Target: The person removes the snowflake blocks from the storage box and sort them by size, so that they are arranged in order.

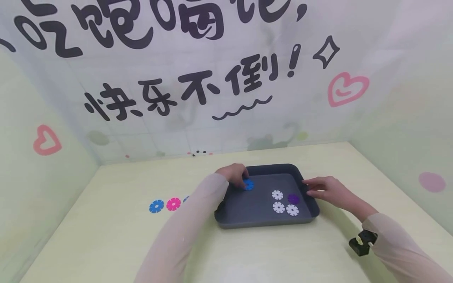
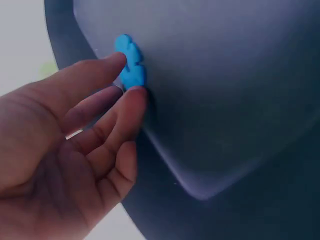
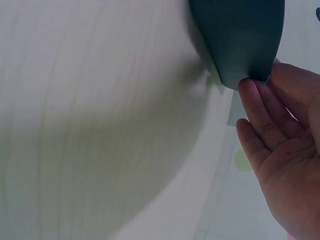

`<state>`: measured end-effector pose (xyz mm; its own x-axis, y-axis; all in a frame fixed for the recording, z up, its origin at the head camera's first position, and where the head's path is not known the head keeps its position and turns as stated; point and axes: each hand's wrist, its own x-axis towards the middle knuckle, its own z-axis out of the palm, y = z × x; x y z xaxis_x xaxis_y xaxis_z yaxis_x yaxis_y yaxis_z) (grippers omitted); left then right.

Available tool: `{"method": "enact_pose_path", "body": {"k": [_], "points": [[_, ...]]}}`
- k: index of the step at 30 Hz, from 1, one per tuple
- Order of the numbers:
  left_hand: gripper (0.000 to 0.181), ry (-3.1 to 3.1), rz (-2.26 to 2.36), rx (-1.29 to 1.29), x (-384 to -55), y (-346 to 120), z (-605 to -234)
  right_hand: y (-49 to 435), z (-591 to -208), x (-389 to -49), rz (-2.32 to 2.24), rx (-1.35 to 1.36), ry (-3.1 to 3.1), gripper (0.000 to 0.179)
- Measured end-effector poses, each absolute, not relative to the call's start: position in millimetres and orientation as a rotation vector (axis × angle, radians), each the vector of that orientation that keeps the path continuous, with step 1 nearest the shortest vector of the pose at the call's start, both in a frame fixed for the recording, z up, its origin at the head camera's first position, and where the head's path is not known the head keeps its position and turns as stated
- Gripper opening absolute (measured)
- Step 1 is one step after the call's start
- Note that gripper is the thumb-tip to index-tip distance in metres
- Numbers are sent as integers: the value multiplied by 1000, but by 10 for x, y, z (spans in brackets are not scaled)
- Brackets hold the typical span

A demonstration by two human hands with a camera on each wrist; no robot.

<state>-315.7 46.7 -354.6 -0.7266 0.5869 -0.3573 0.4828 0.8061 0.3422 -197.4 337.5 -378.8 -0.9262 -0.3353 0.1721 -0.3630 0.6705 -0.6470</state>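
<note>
A dark grey tray point(image 1: 262, 225) stands on the table. My left hand point(image 1: 233, 173) reaches over the tray's left side and pinches a blue notched plastic disc point(image 1: 249, 184) between thumb and fingers. In the left wrist view this blue disc point(image 2: 131, 62) is tilted on edge, close to the tray floor point(image 2: 225, 90). At the opposite side my right hand point(image 1: 329, 190) holds the tray's right rim, its fingertips at the outer wall point(image 3: 240, 45). Toward the right inside the tray lie several white discs point(image 1: 278, 207) and one purple disc point(image 1: 293, 199).
Left of the tray, a blue disc point(image 1: 156, 206) and a pink disc point(image 1: 173, 204) lie on the pale wooden table point(image 1: 106, 228). Another blue disc point(image 1: 185, 199) is partly hidden by my left sleeve. Printed wall sheets point(image 1: 212, 129) enclose the table's back and sides.
</note>
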Motion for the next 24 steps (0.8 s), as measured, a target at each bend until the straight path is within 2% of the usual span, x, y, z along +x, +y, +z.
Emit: {"method": "enact_pose_path", "body": {"k": [18, 24], "points": [[31, 2585, 295, 851, -3064, 469, -3573, 3383, -3808, -1986, 1091, 566, -2845, 38], [15, 2507, 449, 905, -3061, 408, -3532, 3385, -3818, -1990, 1112, 573, -2838, 39]]}}
